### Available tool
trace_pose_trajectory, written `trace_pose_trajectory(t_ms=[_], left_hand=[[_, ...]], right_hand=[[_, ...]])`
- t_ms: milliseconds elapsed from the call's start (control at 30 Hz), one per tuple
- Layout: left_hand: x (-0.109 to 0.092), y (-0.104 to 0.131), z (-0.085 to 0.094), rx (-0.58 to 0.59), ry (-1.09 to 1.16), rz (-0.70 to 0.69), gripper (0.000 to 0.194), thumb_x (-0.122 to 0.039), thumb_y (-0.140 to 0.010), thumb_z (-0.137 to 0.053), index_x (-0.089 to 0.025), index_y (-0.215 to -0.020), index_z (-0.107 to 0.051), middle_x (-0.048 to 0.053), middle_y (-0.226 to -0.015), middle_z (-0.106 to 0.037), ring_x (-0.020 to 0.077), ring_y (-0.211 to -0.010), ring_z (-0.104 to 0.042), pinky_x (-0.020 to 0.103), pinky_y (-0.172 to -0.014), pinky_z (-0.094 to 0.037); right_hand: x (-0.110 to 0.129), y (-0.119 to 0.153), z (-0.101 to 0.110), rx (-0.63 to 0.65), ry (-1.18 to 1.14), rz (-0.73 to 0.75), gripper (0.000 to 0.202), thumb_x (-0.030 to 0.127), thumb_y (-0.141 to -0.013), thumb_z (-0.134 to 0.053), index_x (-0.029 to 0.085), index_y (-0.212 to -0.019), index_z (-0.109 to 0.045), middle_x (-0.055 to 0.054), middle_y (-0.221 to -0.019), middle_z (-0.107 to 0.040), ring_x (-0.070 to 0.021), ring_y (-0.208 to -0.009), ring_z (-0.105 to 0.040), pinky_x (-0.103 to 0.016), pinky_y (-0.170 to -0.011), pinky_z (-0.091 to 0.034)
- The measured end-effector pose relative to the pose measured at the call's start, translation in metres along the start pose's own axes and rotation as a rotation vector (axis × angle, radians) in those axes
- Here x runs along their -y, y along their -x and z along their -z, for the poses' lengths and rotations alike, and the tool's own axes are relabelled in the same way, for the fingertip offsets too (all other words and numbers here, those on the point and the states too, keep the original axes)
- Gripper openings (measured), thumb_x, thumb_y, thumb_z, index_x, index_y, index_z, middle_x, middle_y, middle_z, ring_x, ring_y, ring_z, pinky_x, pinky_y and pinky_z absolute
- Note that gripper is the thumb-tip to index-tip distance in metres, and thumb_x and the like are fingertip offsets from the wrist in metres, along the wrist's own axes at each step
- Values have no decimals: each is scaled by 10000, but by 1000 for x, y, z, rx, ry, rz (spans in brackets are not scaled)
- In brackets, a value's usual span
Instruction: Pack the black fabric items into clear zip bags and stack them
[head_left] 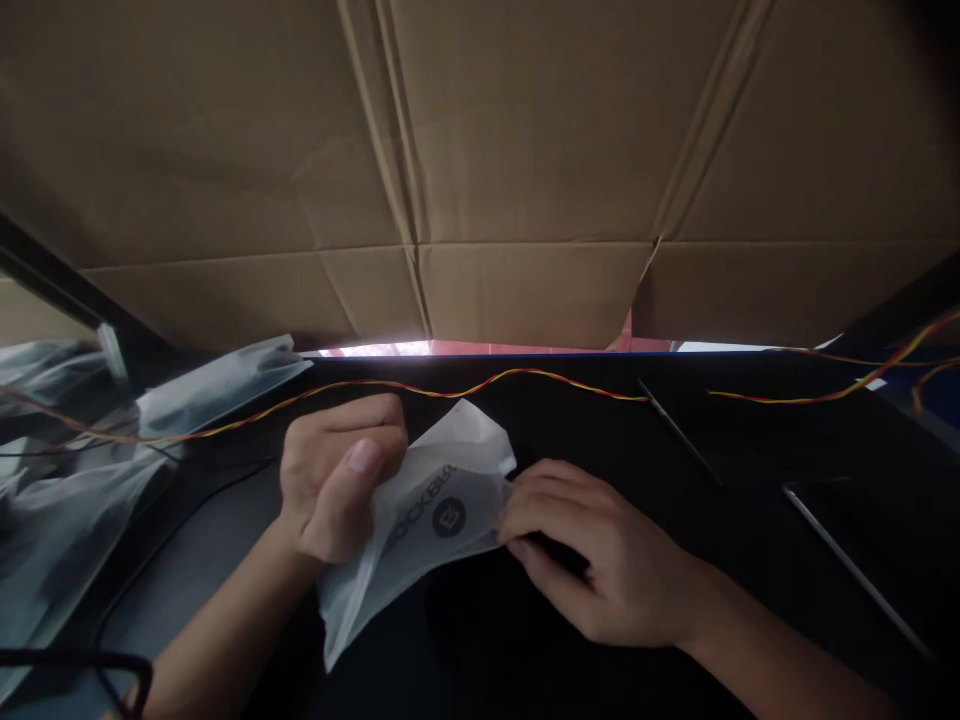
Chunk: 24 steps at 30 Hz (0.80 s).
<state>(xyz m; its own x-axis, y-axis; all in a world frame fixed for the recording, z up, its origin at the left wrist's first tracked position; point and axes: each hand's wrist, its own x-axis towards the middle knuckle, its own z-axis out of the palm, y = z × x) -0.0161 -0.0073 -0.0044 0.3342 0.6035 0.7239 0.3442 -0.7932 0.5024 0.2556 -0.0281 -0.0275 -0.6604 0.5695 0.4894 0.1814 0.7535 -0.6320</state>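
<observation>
The white printed bag (431, 550) is between my hands over the dark worktop (600, 440), its long axis slanting from lower left to upper right. My left hand (337, 490) clenches its left side; my right hand (600, 560) pinches its right edge, so neither is nearer. Beyond runs a red-and-yellow wire (517, 371).

The left hand (341, 480) is closed in a fist on one side of a translucent white pouch (442, 500) with dark lettering and a round logo, while the fingertips of the right hand (600, 550) pinch its other side. Beyond them, a twisted red-and-yellow wire (517, 372) runs across the dark surface (465, 625), in front of a creased cardboard sheet (525, 150). More plastic bags (67, 540) lie at the far left.
</observation>
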Motion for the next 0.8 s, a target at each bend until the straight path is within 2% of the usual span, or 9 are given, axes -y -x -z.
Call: trace_pose_trajectory(t_ms=[100, 167, 233, 300, 400, 500, 567, 700, 800], left_hand=[[0, -3, 2, 96, -65, -64, 437, -279, -1112, -357, -219, -679, -359, -4, -695, -376, 149, -556, -373, 360, -538, -231], [-2, -7, 3, 164, -131, -110, 392, -232, -1064, -430, -221, -675, -382, -18, -694, -347, 140, -544, -335, 357, -526, -215], [-4, -10, 2, 203, -235, -145, 360, -181, -1019, -467, -222, -668, -395, -29, -695, -323, 137, -541, -300, 350, -520, -221], [-5, -13, 2, 221, -349, -180, 355, -159, -1005, -473, -225, -664, -404, -32, -693, -324, 140, -547, -299, 343, -520, -241], [-4, -13, 2, 238, -457, -204, 365, -161, -1019, -466, -230, -664, -414, -31, -689, -340, 146, -551, -313, 340, -523, -264], [-2, -13, 3, 250, -497, -204, 368, -173, -1032, -469, -230, -670, -430, -32, -691, -345, 148, -553, -318, 338, -526, -281], [-1, -12, 4, 255, -500, -202, 367, -181, -1038, -465, -228, -674, -443, -31, -692, -350, 148, -553, -322, 339, -527, -284], [0, -12, 2, 267, -468, -177, 373, -195, -1047, -423, -231, -677, -455, -26, -688, -371, 154, -547, -330, 344, -525, -291], [0, -10, -5, 301, -418, -137, 373, -205, -1051, -390, -229, -698, -507, -15, -691, -422, 159, -544, -376, 343, -529, -326]], right_hand=[[-5, 0, 2, -234, -39, -202, 153, 160, -1026, -622, 267, -1123, -674, -28, -1192, -706, -183, -1057, -682, -366, -926, -586], [-10, 1, 4, -284, 72, -435, 157, 328, -1005, -715, 280, -1147, -668, -42, -1214, -670, -233, -1083, -663, -430, -917, -587], [-12, 3, 5, -154, 174, -639, 388, 490, -901, -830, 274, -1176, -661, -58, -1224, -654, -296, -1124, -639, -507, -934, -579], [-10, 5, 4, 26, 202, -735, 460, 531, -844, -868, 263, -1158, -664, -72, -1265, -641, -336, -1181, -612, -557, -972, -564], [0, 4, 1, 119, 108, -752, 259, 364, -892, -813, 267, -1079, -664, -54, -1255, -654, -305, -1193, -616, -524, -1015, -551], [6, 0, 4, 71, -138, -751, 156, 209, -908, -741, 274, -1027, -663, -13, -1119, -709, -249, -1106, -678, -450, -999, -565], [4, -2, 11, 32, -375, -766, 129, 195, -933, -715, 272, -1025, -667, 2, -1074, -737, -224, -1052, -717, -413, -976, -589], [-7, -1, 37, -60, -661, -751, 270, 213, -916, -779, 272, -1171, -712, -24, -1241, -779, -234, -1150, -751, -422, -1049, -604], [-12, 3, 52, -125, -792, -699, 381, 211, -860, -814, 273, -1229, -743, -49, -1231, -812, -284, -1174, -775, -479, -1060, -618]])
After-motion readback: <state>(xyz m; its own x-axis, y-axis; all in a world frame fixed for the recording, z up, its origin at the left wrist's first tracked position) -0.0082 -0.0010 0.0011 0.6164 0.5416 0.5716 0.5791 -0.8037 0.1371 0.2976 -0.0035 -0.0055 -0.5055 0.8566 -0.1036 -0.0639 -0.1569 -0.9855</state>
